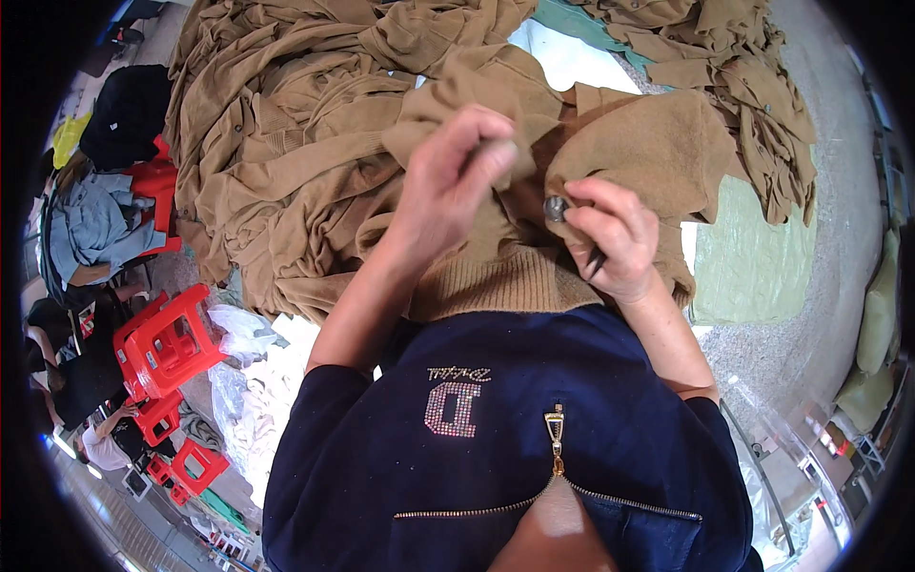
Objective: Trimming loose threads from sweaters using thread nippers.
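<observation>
A brown knit garment [486, 283] with a ribbed edge lies across my lap and the near side of the work surface. My left hand [453, 176] is raised over it with the fingers curled in, closed on a fold of the knit; both hand and fold are smeared by motion. At the right, my right hand [615, 234] is closed around a small dark metal tool [556, 209], with a rounded end showing at the fingertips and a dark point below the palm. Its exact kind is mostly hidden. Beside that hand, a rounded part of the garment bulges up.
A large heap of brown knitwear [276, 124] covers the left and far side. More brown pieces [743, 86] hang at the far right above a pale green wrapped bundle [753, 253]. Red plastic stools [167, 343] and clear plastic bags [238, 334] stand on the left.
</observation>
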`<state>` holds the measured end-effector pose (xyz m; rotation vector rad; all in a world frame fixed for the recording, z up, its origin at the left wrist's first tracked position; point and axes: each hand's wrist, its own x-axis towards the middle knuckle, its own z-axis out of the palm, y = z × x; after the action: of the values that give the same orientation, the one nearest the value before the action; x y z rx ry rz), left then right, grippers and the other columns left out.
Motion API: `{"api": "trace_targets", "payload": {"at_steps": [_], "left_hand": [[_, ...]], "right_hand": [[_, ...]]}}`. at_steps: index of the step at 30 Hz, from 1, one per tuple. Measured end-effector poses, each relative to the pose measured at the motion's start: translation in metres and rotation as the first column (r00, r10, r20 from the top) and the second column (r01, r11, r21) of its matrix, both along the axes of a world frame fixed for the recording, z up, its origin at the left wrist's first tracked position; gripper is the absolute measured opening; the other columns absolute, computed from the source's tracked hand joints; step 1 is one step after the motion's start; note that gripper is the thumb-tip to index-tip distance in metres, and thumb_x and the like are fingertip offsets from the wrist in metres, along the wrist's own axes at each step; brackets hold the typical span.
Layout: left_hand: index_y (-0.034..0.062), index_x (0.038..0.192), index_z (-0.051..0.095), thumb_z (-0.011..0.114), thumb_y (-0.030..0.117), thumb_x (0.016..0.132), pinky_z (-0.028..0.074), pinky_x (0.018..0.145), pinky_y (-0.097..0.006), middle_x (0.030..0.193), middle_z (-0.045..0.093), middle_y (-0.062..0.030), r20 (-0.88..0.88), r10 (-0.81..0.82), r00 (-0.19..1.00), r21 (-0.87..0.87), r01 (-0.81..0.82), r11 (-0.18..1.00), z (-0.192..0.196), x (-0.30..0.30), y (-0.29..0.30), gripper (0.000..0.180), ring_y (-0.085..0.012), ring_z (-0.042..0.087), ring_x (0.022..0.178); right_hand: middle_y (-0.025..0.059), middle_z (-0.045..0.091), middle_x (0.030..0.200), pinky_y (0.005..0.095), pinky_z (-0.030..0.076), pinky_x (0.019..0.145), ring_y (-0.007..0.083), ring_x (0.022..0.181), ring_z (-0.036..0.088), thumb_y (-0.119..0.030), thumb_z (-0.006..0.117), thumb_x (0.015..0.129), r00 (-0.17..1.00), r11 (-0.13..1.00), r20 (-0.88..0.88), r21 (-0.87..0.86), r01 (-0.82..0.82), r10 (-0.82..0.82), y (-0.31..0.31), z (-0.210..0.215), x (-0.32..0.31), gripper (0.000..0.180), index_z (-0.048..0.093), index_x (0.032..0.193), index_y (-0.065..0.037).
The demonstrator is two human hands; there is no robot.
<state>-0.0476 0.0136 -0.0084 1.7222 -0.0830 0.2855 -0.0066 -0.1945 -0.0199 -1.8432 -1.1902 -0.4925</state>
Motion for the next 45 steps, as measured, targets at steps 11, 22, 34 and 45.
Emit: {"api": "trace_targets", "payload": {"at_steps": [11, 22, 34, 45], "left_hand": [[-0.0024, 0.101, 0.059, 0.057, 0.007, 0.095, 0.043, 0.075, -0.019, 0.088, 0.058, 0.0034, -0.258, -0.057, 0.964, -0.288, -0.02, 0.958, 0.013, -0.008, -0.007, 0.011, -0.0031, 0.05, 0.083], [0.0007, 0.097, 0.06, 0.072, 0.003, 0.078, 0.051, 0.074, -0.034, 0.091, 0.062, -0.0128, 0.096, -0.04, 0.995, 0.342, 0.005, 0.94, 0.005, -0.005, 0.002, 0.022, -0.0279, 0.062, 0.084], [0.0029, 0.105, 0.057, 0.071, 0.01, 0.081, 0.05, 0.068, -0.038, 0.092, 0.057, -0.0121, 0.104, -0.165, 0.981, 0.529, 0.086, 0.844, -0.009, 0.001, 0.008, 0.029, -0.0316, 0.061, 0.082], [0.0047, 0.085, 0.057, 0.078, 0.025, 0.074, 0.046, 0.051, -0.036, 0.072, 0.052, -0.0081, 0.311, -0.167, 0.936, 0.683, -0.097, 0.724, -0.029, 0.015, 0.01, 0.031, -0.0269, 0.057, 0.061]], "right_hand": [[0.0096, 0.064, 0.088, 0.0314, 0.054, 0.06, 0.0232, 0.074, 0.066, 0.0, 0.071, 0.065, 0.999, 1.0, 0.053, -0.002, -0.008, 0.008, 0.027, 0.015, 0.019, 0.027, 0.064, 0.091, -0.002], [0.011, 0.061, 0.099, 0.0342, 0.052, 0.059, 0.0271, 0.076, 0.064, 0.004, 0.069, 0.069, 0.946, 0.998, -0.322, 0.056, -0.02, 0.037, 0.045, 0.007, 0.018, 0.035, 0.056, 0.1, -0.005], [0.0129, 0.066, 0.086, 0.0371, 0.051, 0.066, 0.0318, 0.081, 0.066, -0.002, 0.072, 0.072, 0.848, 0.985, -0.53, -0.15, -0.082, -0.01, 0.034, -0.006, 0.025, 0.025, 0.061, 0.095, -0.003], [0.0003, 0.062, 0.07, 0.0242, 0.044, 0.057, 0.0035, 0.066, 0.051, 0.003, 0.069, 0.074, 0.443, 0.997, -0.896, 0.018, 0.082, -0.02, 0.038, -0.011, 0.02, 0.01, 0.062, 0.082, 0.002]]}}
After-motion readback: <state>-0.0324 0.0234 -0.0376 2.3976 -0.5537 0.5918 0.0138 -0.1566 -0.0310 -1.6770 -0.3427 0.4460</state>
